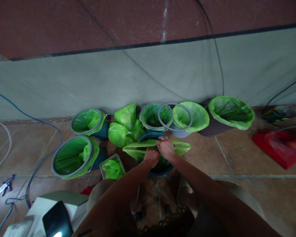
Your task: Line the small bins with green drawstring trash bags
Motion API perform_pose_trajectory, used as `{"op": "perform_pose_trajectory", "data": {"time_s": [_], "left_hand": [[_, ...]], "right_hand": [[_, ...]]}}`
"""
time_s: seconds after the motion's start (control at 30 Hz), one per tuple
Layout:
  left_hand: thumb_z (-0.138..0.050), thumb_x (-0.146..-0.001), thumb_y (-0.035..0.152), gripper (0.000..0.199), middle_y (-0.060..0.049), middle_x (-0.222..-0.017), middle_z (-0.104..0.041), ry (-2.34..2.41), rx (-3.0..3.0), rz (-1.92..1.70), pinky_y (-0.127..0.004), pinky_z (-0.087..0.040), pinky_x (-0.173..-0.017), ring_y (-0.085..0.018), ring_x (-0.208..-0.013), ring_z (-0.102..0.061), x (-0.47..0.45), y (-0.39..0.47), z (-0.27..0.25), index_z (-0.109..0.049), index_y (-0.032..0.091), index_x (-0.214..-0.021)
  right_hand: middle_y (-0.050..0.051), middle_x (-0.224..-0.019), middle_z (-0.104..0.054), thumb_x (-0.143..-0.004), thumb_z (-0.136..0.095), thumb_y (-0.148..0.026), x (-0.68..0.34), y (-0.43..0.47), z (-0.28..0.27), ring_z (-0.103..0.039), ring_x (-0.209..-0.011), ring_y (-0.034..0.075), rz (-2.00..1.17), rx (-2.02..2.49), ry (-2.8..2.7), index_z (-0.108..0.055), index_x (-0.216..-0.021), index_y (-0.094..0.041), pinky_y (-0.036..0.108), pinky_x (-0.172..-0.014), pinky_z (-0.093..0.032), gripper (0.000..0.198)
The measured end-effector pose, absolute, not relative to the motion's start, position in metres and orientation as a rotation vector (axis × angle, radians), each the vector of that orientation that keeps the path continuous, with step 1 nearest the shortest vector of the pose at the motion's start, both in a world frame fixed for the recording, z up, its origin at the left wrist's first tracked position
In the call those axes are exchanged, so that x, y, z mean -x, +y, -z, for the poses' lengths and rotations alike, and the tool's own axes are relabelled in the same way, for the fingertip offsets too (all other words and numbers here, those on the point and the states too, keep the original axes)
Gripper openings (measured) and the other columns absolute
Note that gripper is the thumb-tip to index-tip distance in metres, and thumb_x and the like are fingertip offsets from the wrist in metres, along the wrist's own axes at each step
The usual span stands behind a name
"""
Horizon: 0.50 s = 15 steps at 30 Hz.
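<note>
A light green plastic bag [135, 149] spreads across the mouth of a dark blue bin [151, 135] between my legs. My left hand [151, 158] is closed on the bag near its middle, its fingertips hidden in the folds. Just right of it and slightly farther away, my right hand [166, 147] also has its fingers bent round the bag. The two hands are close together over the bin. A loose grey ring [190, 122] leans across two bins behind them.
Lined bins with grey rings [90, 154] stand left; a brown lined bin [213, 128] stands right. Filled green bags [119, 135] lie by the wall. Also around are a small box [103, 172], red dustpan [276, 148], blue cable [60, 138], keys [7, 185] and phone [57, 219].
</note>
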<state>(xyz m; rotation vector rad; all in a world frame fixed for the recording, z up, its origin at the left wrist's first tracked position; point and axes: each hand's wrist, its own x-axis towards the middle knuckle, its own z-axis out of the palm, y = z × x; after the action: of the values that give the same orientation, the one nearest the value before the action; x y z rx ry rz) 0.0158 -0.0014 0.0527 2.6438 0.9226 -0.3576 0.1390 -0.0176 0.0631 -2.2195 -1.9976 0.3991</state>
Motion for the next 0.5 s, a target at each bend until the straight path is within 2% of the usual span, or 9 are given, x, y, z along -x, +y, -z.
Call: {"op": "perform_pose_trajectory", "data": {"time_s": [0.13, 0.27, 0.5], "left_hand": [[-0.043, -0.094, 0.022, 0.034, -0.018, -0.096, -0.073, 0.97, -2.612, 0.238, -0.045, -0.045, -0.094, -0.029, -0.095, -0.069, -0.015, 0.0, -0.073, -0.074, 0.01, -0.099], [-0.044, -0.094, 0.023, 0.033, -0.015, -0.093, -0.074, 1.036, -2.573, 0.133, -0.041, -0.047, -0.091, -0.028, -0.094, -0.07, -0.01, 0.002, -0.087, -0.076, 0.015, -0.091], [-0.051, -0.088, 0.022, 0.027, -0.01, -0.097, -0.075, 1.043, -2.58, 0.124, -0.039, -0.051, -0.092, -0.025, -0.095, -0.069, -0.008, 0.004, -0.11, -0.077, 0.018, -0.091]], "right_hand": [[0.009, -0.12, -0.066, -0.096, -0.048, -0.023, -0.147, -0.016, -0.069, -0.053, -0.113, 0.026, -0.426, 2.138, -1.899, -0.076, -0.09, -0.021, 0.04, -0.1, -0.039, 0.028], [0.008, -0.112, -0.07, -0.093, -0.052, -0.022, -0.154, -0.015, -0.077, -0.057, -0.11, 0.023, -0.446, 2.059, -1.792, -0.076, -0.092, -0.02, 0.036, -0.102, -0.041, 0.024], [0.009, -0.1, -0.074, -0.089, -0.058, -0.018, -0.158, -0.014, -0.097, -0.065, -0.099, 0.022, -0.416, 1.911, -1.73, -0.077, -0.089, -0.018, 0.034, -0.095, -0.047, 0.019]]}}
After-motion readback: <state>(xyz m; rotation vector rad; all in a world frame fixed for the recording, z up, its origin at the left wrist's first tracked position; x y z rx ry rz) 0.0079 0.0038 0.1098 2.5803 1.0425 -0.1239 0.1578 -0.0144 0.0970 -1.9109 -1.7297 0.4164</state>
